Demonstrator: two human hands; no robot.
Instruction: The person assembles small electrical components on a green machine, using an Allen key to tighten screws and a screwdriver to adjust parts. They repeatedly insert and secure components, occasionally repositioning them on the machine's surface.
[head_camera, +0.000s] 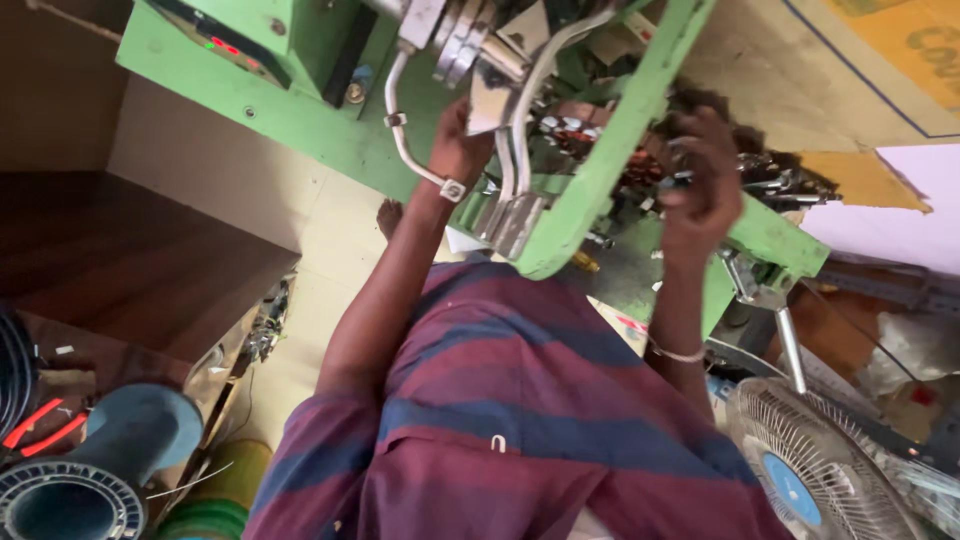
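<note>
between both hands (458, 140) (703, 175), green machine (600, 160)

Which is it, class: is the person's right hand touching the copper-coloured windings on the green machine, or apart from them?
Cannot tell. In the head view the right hand lies over the copper-coloured windings, its fingers curled in front of them, so neither a contact nor a gap shows plainly.

1. the green machine frame (610, 140) runs slanting between the left hand (455, 145) and right hand (700, 185), barring a straight pass.
2. metal levers (510, 190) crowd the left hand.
3. a table fan (810, 465) stands low at the right.
4. pale floor (300, 230) at the left lies open.
</note>
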